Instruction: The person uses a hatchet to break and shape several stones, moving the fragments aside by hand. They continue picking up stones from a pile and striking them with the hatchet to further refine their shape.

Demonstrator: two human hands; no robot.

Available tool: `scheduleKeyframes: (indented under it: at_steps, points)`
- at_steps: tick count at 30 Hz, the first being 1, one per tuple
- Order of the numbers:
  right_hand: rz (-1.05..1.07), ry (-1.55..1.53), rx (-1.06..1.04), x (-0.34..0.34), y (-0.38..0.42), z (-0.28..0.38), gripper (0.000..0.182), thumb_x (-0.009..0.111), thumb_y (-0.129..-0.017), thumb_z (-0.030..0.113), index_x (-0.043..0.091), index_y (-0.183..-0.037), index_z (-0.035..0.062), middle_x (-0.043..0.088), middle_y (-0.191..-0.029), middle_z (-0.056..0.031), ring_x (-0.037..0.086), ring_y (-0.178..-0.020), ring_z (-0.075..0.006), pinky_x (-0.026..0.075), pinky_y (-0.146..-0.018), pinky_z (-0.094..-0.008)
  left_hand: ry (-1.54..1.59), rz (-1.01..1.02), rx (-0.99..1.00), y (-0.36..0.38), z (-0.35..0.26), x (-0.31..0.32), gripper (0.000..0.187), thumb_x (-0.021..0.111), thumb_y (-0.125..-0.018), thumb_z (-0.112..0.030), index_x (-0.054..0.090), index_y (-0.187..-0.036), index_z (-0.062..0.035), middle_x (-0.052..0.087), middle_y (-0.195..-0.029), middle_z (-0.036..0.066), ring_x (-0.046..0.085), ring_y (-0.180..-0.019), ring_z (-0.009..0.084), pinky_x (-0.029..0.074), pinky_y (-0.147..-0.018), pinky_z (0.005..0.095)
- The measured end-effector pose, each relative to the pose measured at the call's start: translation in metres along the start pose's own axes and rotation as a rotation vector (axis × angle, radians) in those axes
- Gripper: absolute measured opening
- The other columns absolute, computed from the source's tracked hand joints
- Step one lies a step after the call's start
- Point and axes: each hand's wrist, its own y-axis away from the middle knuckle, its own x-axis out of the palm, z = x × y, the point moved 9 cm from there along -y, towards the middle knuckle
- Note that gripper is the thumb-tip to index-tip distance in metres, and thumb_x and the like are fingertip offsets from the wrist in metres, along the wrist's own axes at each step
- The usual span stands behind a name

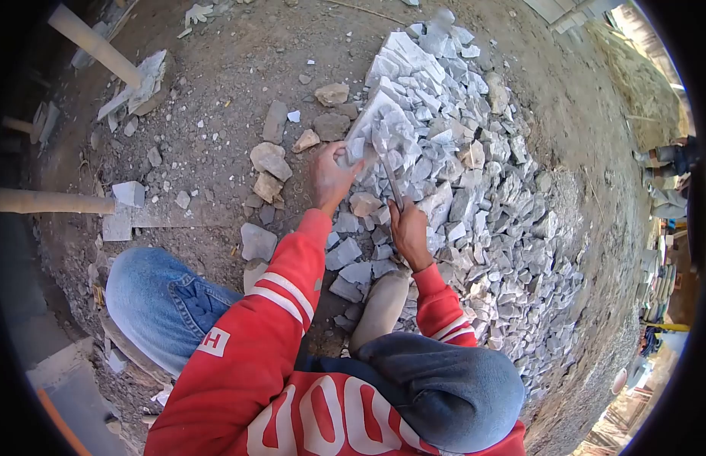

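Note:
My left hand is closed around a piece of grey stone, which lies at the near edge of a pale flat slab. In my right hand is the handle of a hammer, with its head over the slab close to the held piece. Dust blurs the hammer head and the stone under it. A large heap of broken grey stone spreads around and to the right of the slab.
Loose rocks lie left of my left hand. Wooden poles stand at the left. My knees in jeans flank my arms below. At the far right edge, a person's legs are partly visible.

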Motion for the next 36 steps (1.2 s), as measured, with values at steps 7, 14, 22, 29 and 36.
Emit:
scheduleKeyframes:
  at_steps: [7,14,22,29,36]
  points:
    - [-0.108,-0.704,0.221,-0.11,0.003,0.049,0.046,0.054,-0.102,0.041,0.053,-0.078,0.0016,0.046,-0.059,0.0018,0.042,-0.049,-0.0086,0.032,-0.045,-0.0268,0.114,0.092,0.141,-0.019,-0.008,0.006,0.039,0.08,-0.073,-0.015,0.069,-0.109,-0.0025,0.07,-0.101,0.014,0.067,-0.096,0.0258,0.051,-0.086,0.0372]
    - [-0.231,-0.83,-0.179,-0.103,0.019,0.078,0.041,0.056,-0.101,0.038,0.051,-0.08,0.0029,0.045,-0.06,0.0005,0.038,-0.049,-0.0109,0.03,-0.045,-0.0279,0.356,0.003,-0.083,-0.016,0.041,0.002,0.036,0.066,-0.083,-0.002,0.065,-0.119,0.0001,0.07,-0.109,0.015,0.067,-0.093,0.0196,0.052,-0.084,0.032]
    - [0.207,-0.296,0.218,0.002,0.039,0.005,0.048,0.058,-0.097,0.04,0.061,-0.083,-0.0052,0.052,-0.059,-0.0165,0.051,-0.055,-0.0268,0.043,-0.057,-0.0421,0.153,0.018,0.073,-0.005,-0.002,-0.007,0.028,0.071,-0.078,-0.011,0.07,-0.105,-0.0033,0.07,-0.098,0.014,0.067,-0.089,0.0289,0.051,-0.081,0.0383]
    - [0.22,-0.437,0.272,-0.021,0.003,-0.006,0.043,0.057,-0.097,0.037,0.06,-0.084,-0.0037,0.054,-0.059,-0.0138,0.053,-0.054,-0.0258,0.043,-0.055,-0.0421,0.085,0.128,0.216,0.011,-0.031,0.022,0.031,0.073,-0.075,-0.018,0.07,-0.104,-0.0074,0.069,-0.102,0.013,0.059,-0.104,0.0329,0.046,-0.092,0.0423]
    - [-0.115,-0.336,0.327,-0.045,-0.031,-0.034,0.036,0.057,-0.097,0.03,0.059,-0.091,-0.0046,0.061,-0.066,-0.0205,0.062,-0.06,-0.0383,0.047,-0.059,-0.0463,-0.517,0.153,0.116,0.013,-0.051,0.03,0.097,0.085,-0.067,-0.028,0.034,-0.148,-0.0166,0.049,-0.133,0.017,0.046,-0.127,0.0362,0.042,-0.102,0.0461]
